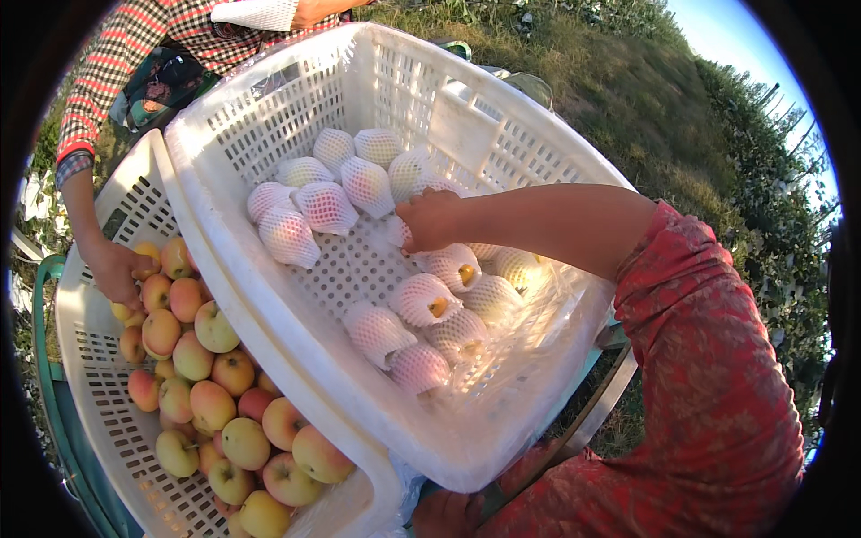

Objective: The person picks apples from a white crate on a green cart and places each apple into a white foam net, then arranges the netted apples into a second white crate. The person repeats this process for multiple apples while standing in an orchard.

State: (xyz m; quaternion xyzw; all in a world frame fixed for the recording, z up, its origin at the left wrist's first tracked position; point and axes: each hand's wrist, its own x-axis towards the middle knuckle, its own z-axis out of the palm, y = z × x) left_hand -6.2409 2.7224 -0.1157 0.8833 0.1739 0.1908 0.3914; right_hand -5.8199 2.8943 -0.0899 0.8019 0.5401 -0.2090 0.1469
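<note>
My right hand (430, 220) reaches into the white plastic crate (471, 134), its fingers curled on an apple in a foam net (398, 233). The hand hides most of that apple. Around it lie several more apples in white foam nets, one group (368, 187) towards the far corner and another (425, 300) nearer to me. Some nets leave the fruit's end bare. Below the crate's near corner, at the bottom edge of the view, is my left hand (447, 512); its fingers are mostly hidden.
A second white crate (107, 376) on the left holds many bare red-yellow apples (213, 405). A co-worker's hand (116, 270) grips an apple there; their other hand (316, 10) is by a white foam net (259, 13). Clear plastic film (545, 336) lines my crate. A metal bar (602, 403) runs beside it.
</note>
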